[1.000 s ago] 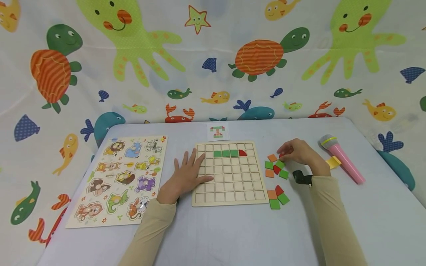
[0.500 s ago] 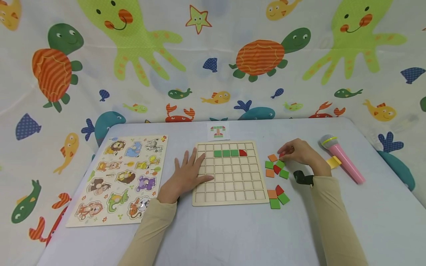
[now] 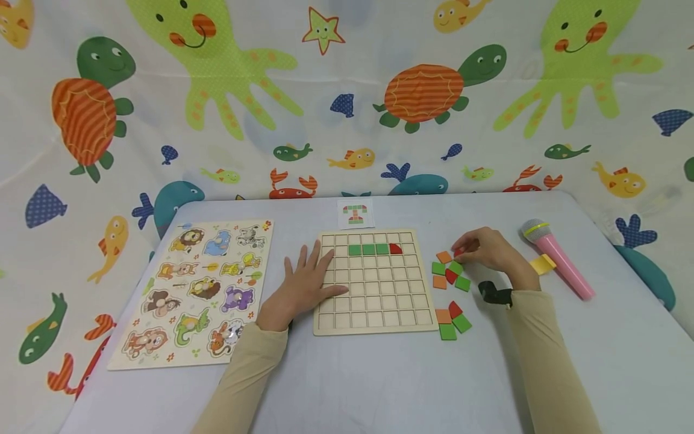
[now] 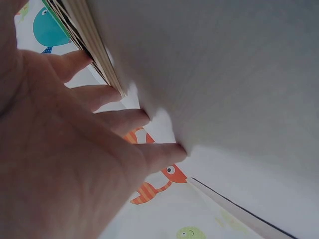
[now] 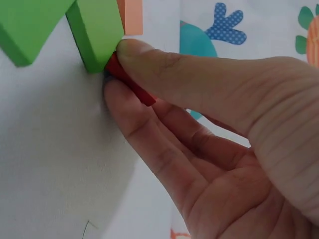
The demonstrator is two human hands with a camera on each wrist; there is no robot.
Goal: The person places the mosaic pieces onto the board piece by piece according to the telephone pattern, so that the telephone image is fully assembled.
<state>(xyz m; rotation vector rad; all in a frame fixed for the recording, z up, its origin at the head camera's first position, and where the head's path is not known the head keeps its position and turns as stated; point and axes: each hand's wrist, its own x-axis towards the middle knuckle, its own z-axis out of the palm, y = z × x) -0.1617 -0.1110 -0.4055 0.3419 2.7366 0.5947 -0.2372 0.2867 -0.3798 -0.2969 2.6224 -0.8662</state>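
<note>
My right hand (image 3: 488, 250) pinches a red tile (image 5: 130, 82) between thumb and index finger, right at the edge of the loose pile; in the right wrist view a green tile (image 5: 94, 35) stands close by its tip. Spread flat, my left hand (image 3: 300, 283) rests with thumb and fingertips at the left side of a wooden grid board (image 3: 374, 301). Three green squares (image 3: 368, 249) lie in a row in its second row of cells, with a red quarter-round tile (image 3: 396, 248) at their right end. Behind the board lies a pattern card (image 3: 355, 214) showing a T of coloured tiles.
Loose green, orange and red tiles (image 3: 438, 281) lie right of the board, with a second small cluster (image 3: 447, 331) nearer me. An animal puzzle board (image 3: 190, 295) takes up the left side. A pink toy microphone (image 3: 564, 265) lies at the right. A patterned cloth hangs behind.
</note>
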